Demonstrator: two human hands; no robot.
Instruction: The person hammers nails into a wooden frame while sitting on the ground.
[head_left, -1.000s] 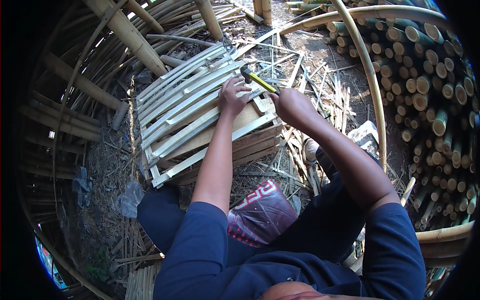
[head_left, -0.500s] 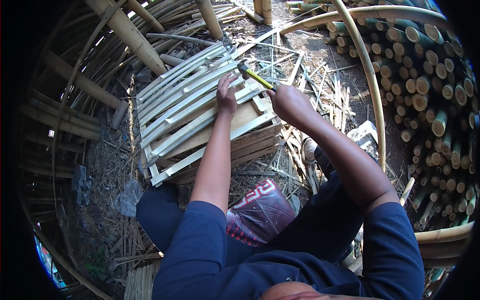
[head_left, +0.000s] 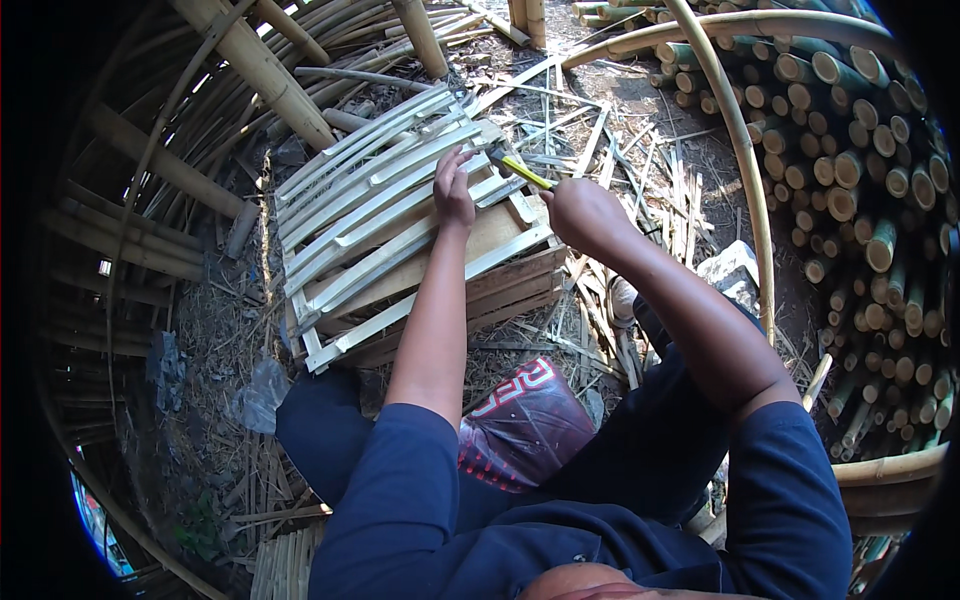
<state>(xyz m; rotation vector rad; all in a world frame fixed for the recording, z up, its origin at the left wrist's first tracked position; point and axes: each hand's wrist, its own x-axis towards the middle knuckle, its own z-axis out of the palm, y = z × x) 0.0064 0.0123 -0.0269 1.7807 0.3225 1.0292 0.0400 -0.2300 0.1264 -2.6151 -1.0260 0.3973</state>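
Observation:
A slatted bamboo panel point(head_left: 380, 262) of pale split strips lies tilted in front of me, on top of a wooden crate-like base point(head_left: 500, 288). My right hand point(head_left: 582, 212) grips a hammer point(head_left: 527, 174) by its yellow handle. The dark hammer head is over the panel's far right part, close to my left fingertips. My left hand point(head_left: 455, 192) rests on the strips with its fingers drawn together; anything small pinched there is too small to make out.
Cut bamboo poles point(head_left: 850, 170) are stacked at the right, behind a bent bamboo rail point(head_left: 745, 165). Thick bamboo posts point(head_left: 265, 80) stand at the far left. Loose bamboo offcuts point(head_left: 600, 135) litter the ground beyond the panel. A clear plastic bag point(head_left: 264, 392) lies left of my knee.
The hammer head has shifted slightly right and down, and my right hand has moved a little the same way. My left hand stays at nearly the same place on the strips.

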